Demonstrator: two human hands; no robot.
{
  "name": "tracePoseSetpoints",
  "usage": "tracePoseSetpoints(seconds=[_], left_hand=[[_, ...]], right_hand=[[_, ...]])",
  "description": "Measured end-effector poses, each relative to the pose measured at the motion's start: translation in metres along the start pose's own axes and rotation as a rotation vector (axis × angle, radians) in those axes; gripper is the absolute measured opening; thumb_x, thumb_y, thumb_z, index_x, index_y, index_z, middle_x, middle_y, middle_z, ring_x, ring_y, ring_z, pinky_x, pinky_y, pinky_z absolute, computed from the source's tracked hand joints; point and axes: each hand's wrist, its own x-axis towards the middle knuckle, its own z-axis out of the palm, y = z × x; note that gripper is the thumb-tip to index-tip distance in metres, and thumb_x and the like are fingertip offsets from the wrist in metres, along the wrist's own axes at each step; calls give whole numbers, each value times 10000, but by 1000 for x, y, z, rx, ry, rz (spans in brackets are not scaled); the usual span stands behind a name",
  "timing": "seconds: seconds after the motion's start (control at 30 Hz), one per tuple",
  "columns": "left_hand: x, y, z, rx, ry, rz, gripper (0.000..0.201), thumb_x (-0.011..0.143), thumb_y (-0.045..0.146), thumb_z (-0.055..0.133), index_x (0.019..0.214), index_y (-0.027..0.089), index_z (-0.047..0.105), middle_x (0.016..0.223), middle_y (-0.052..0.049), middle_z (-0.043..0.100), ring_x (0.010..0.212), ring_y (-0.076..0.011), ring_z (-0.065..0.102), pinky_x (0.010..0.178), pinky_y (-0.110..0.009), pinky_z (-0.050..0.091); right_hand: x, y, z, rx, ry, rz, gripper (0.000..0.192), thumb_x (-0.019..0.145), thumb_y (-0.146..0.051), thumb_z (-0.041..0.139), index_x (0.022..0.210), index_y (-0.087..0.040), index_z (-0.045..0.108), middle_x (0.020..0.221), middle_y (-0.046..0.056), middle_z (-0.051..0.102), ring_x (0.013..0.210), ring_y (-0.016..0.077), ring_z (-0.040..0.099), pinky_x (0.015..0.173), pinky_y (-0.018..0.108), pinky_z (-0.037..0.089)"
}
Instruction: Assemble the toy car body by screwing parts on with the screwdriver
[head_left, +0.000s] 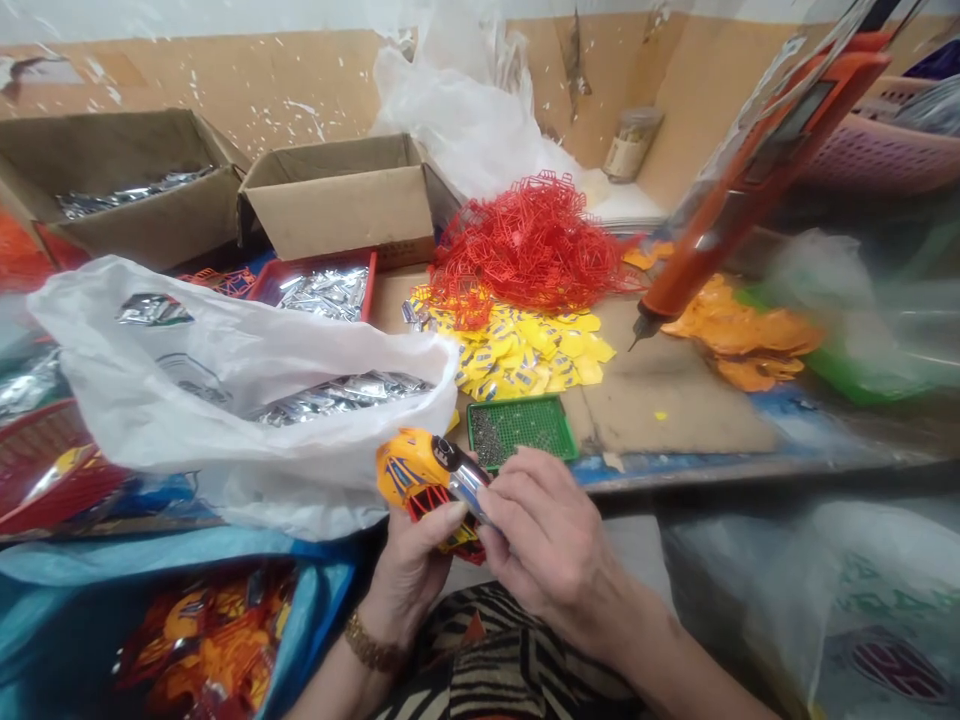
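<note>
My left hand (416,560) is wrapped round an orange toy vehicle body (409,468) with blue stripes and red bars, held up in front of my lap. Against its right side lies a shiny silver part (466,478) with a black end, pinched in the fingers of my right hand (547,540). My fingers partly hide the underside of the toy and the lower end of the silver part. Just beyond my hands is a green tray (536,425) with small dark screws in it.
Yellow pieces (525,350) and red frames (525,245) are heaped behind the tray. An orange electric screwdriver (712,225) hangs at the right, near orange shells (750,330). At the left are a white bag (225,340) of silver parts and a blue bag (315,600) of toys.
</note>
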Motion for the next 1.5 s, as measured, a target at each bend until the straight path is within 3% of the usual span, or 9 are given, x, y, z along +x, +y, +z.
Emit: tracePoseSetpoints(seconds=[0.37, 0.57, 0.7, 0.83, 0.93, 1.1, 1.2, 1.37, 1.5], left_hand=[[-5, -2, 8, -165, -2, -54, 631, 576, 187, 859, 1173, 260, 668, 901, 13, 750, 750, -159, 689, 861, -286, 568], [-5, -5, 8, -218, 1, -108, 471, 655, 227, 787, 1117, 207, 700, 805, -5, 752, 691, -179, 700, 682, -270, 592], [-3, -3, 8, -194, 21, -138, 455, 588, 264, 800, 1032, 198, 725, 733, -22, 753, 623, -208, 701, 621, -299, 599], [-3, -1, 8, -162, -12, -127, 439, 597, 313, 783, 1021, 213, 731, 770, -33, 770, 707, -250, 729, 667, -333, 609], [-4, -2, 4, -166, -15, -148, 429, 615, 314, 773, 1029, 215, 728, 813, -34, 776, 748, -254, 729, 692, -339, 605], [-6, -4, 6, -139, -40, -176, 433, 612, 283, 755, 1030, 180, 704, 789, -51, 749, 806, -291, 718, 736, -385, 589], [-8, -3, 13, -151, -32, -173, 378, 616, 293, 762, 968, 171, 703, 735, -38, 719, 748, -261, 699, 707, -369, 583], [-15, -3, 23, -136, 125, -121, 269, 619, 271, 834, 817, 166, 685, 717, 13, 683, 617, -104, 615, 633, -196, 536], [-21, -4, 27, -33, 81, -115, 289, 709, 277, 792, 957, 179, 680, 854, -11, 702, 687, -110, 613, 658, -206, 526]], right_hand=[[-4, -3, 3, 22, 8, 20, 195, 859, -119, 571, 1047, -92, 615, 862, 106, 636, 921, 236, 552, 933, 500, 516], [-3, -6, 2, 84, -13, 41, 189, 875, -154, 530, 1030, -100, 624, 857, 95, 620, 894, 222, 541, 971, 512, 467], [-3, -7, 1, 339, 59, 209, 233, 830, -144, 581, 1060, -130, 619, 882, 81, 610, 870, 211, 534, 800, 405, 496], [-3, -8, -1, 499, 39, 416, 451, 746, -158, 662, 1189, -137, 582, 966, 77, 600, 904, 203, 539, 800, 373, 504], [-2, -9, 2, 507, 13, 464, 476, 685, -196, 709, 1144, -149, 595, 964, 68, 592, 900, 203, 539, 799, 368, 505], [-1, -13, 9, 409, 58, 401, 308, 653, -116, 663, 956, -160, 626, 781, 21, 559, 766, 176, 486, 694, 339, 454], [-2, -15, 10, 429, 109, 407, 311, 613, -84, 643, 917, -145, 626, 723, 10, 518, 734, 172, 461, 661, 330, 438], [-4, -17, 8, 465, 170, 454, 319, 610, -47, 622, 916, -131, 649, 705, 13, 507, 721, 168, 465, 631, 310, 440], [-6, -15, 11, 422, 192, 456, 314, 625, -47, 622, 925, -136, 640, 719, 15, 505, 740, 173, 462, 656, 322, 442]])
